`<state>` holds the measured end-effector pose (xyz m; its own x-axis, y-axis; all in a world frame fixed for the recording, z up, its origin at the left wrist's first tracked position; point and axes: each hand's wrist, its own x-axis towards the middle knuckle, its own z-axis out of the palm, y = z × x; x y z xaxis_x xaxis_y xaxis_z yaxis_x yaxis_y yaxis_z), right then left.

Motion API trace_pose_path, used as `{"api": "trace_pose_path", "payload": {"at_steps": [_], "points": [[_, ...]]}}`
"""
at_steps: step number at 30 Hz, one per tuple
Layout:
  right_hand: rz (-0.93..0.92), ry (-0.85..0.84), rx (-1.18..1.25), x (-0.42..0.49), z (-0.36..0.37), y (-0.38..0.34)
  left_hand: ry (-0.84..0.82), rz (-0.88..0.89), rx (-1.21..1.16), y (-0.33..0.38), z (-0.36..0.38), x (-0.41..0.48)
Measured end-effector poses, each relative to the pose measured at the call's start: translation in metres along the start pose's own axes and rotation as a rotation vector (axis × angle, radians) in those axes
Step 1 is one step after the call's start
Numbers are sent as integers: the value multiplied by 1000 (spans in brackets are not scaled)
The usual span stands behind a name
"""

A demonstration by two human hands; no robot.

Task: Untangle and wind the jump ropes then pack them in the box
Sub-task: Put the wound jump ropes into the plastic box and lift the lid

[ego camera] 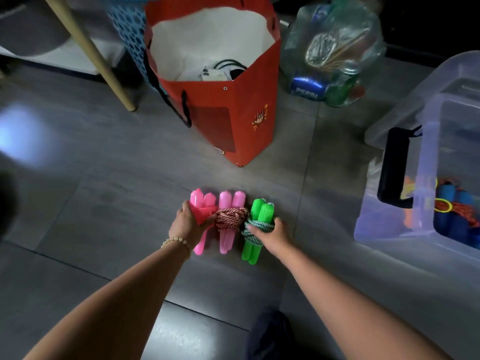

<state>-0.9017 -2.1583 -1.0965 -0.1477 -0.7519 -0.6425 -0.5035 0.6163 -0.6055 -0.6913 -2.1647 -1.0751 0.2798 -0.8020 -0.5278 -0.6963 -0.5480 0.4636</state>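
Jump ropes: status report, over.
Left hand grips left pink bundle; right hand grips green bundle. Between them, middle pink bundle. At right, clear box; nothing between.

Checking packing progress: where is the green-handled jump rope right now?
In the head view, lower centre, the green-handled jump rope is rightmost of three wound ropes, beside the pink-handled rope with red-white cord, gripped by the right hand.

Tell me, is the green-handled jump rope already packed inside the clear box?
No, the green-handled jump rope lies on the floor, gripped by the right hand, well outside the clear box.
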Motion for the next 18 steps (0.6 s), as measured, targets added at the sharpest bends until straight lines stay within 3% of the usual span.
{"api": "trace_pose_path", "payload": {"at_steps": [5, 9, 14, 18], "points": [[49, -35, 212, 0, -3, 3, -8, -67, -104, -3, 4, 2], [-5, 61, 488, 0, -24, 3, 50, -52, -370, -1, -11, -6], [-8, -224, 845, -9, -45, -22, -150, 50, -679, 13, -21, -12], [90, -438, 840, -13, -23, -27, -322, 69, -777, 26, 0, -15]]}}
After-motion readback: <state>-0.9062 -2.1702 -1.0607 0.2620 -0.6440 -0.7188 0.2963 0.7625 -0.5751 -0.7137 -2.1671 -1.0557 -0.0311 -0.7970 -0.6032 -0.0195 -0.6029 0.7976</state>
